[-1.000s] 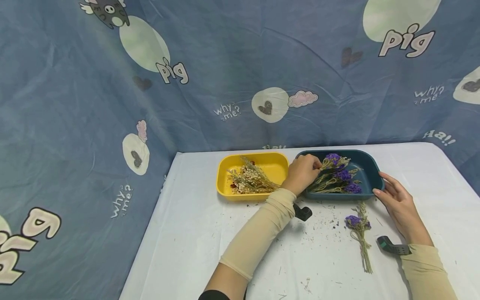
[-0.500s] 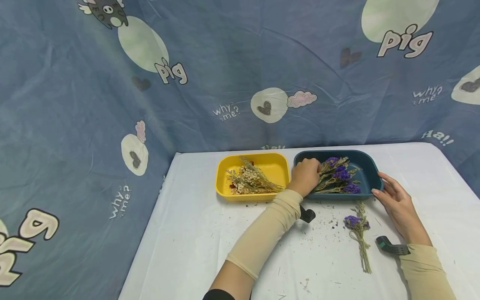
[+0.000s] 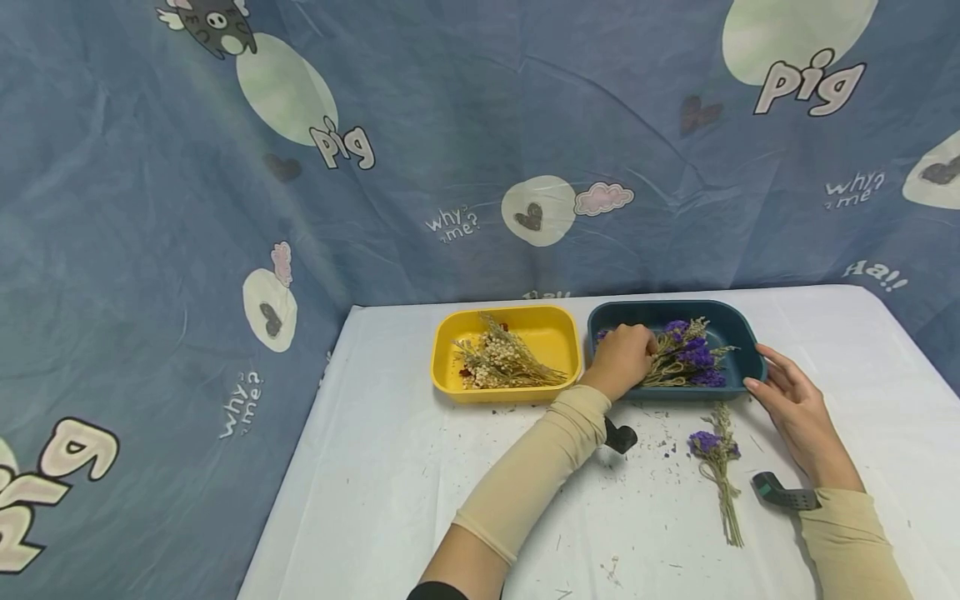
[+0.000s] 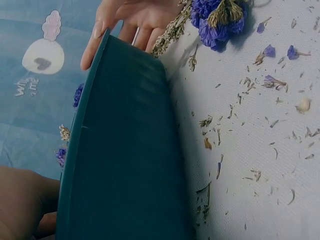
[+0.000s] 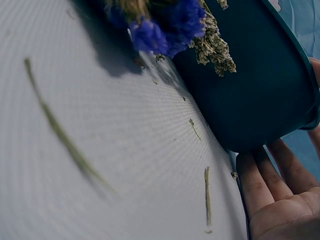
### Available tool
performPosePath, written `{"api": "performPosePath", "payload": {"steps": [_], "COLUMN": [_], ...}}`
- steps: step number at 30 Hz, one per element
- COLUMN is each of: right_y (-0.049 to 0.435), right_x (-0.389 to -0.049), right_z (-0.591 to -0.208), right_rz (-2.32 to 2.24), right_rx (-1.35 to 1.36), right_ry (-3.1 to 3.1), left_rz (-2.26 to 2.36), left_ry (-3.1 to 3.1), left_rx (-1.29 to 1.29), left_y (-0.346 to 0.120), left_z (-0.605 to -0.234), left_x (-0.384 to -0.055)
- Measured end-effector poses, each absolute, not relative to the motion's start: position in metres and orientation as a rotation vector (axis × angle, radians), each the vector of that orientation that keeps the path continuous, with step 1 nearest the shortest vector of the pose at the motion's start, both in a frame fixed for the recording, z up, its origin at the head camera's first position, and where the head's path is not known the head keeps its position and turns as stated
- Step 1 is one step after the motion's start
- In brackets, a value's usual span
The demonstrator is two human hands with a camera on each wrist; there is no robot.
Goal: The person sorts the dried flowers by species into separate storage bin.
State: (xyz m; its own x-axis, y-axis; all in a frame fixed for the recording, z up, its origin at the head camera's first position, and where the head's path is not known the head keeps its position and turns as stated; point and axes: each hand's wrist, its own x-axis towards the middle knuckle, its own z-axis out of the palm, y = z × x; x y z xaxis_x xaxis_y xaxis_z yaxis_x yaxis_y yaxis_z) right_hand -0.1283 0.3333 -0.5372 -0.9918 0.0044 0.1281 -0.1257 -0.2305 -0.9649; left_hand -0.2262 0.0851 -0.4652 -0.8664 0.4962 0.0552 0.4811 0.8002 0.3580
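Observation:
Inside the dark blue tray (image 3: 738, 333) lie dried purple flowers (image 3: 697, 357) with pale stalks. My left hand (image 3: 621, 357) reaches into the tray's left half with curled fingers, holding the flowers by the stems; the fingertips are hidden. In the left wrist view that hand (image 4: 22, 205) is partly behind the tray wall (image 4: 125, 135). At the tray's right end my right hand (image 3: 798, 408) touches the rim and end wall, thumb in front, fingers fairly straight. In the right wrist view its fingers (image 5: 265, 182) lie against the tray's lower corner. A tied purple flower bunch (image 3: 720, 471) lies in front.
Left of the blue tray stands a yellow tray (image 3: 442, 367) holding cream dried flowers (image 3: 502, 358). Stem bits and petals litter the white tablecloth (image 3: 375, 467). A blue printed curtain (image 3: 450, 125) hangs behind the table.
My left hand has moved slightly right and toward me in the blue tray, and the purple flowers have shifted right with it. A purple bloom now shows left of that hand. The right hand stays put.

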Motion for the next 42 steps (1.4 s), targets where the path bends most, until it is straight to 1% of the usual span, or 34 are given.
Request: {"api": "performPosePath", "payload": {"steps": [9, 24, 29, 42], "right_y": [0.334, 0.335, 0.334, 0.334], "right_x": [-0.129, -0.128, -0.129, -0.129], "right_z": [-0.538, -0.539, -0.539, -0.539], "right_rz": [2.397, 2.403, 2.410, 2.405], "right_rx": [0.161, 0.143, 0.151, 0.162], "right_ry": [-1.889, -1.881, -1.857, -1.867], "left_rz": [0.589, 0.799, 0.884, 0.881], "left_ry": [2.924, 2.900, 2.863, 2.851], "left_rx": [0.763, 0.716, 0.746, 0.989], "left_y": [0.082, 0.069, 0.070, 0.083], "left_z": [-0.463, -0.455, -0.451, -0.448], "left_x": [-0.226, -0.223, -0.213, -0.169]}}
